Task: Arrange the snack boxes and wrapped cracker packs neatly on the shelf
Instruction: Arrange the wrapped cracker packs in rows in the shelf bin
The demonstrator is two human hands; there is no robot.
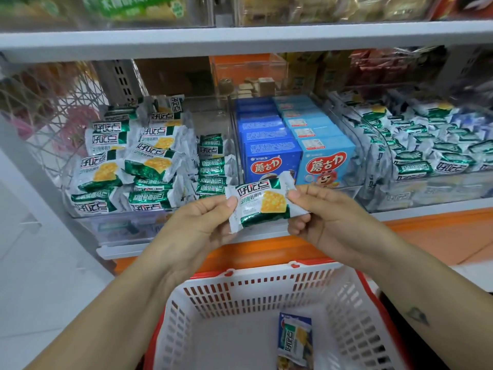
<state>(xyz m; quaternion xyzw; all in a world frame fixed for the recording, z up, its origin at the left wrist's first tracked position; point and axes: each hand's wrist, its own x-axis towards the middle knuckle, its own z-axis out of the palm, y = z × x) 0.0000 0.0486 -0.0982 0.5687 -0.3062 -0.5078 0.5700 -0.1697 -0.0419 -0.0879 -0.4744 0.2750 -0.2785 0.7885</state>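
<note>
Being pinched at both ends by the left hand [197, 225] and right hand [326, 222], a pack [258, 206] is being held before the boxes [272, 161], beside a heaped bin [112, 213], above a basket [266, 288].

L hand [196, 227]; R hand [326, 218]; pinch grips

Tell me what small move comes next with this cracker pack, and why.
Probably lift the cracker pack, pinched between left hand and right hand, up-left into the left bin: matching green packs lie there, while the bin straight ahead holds blue boxes.
</note>
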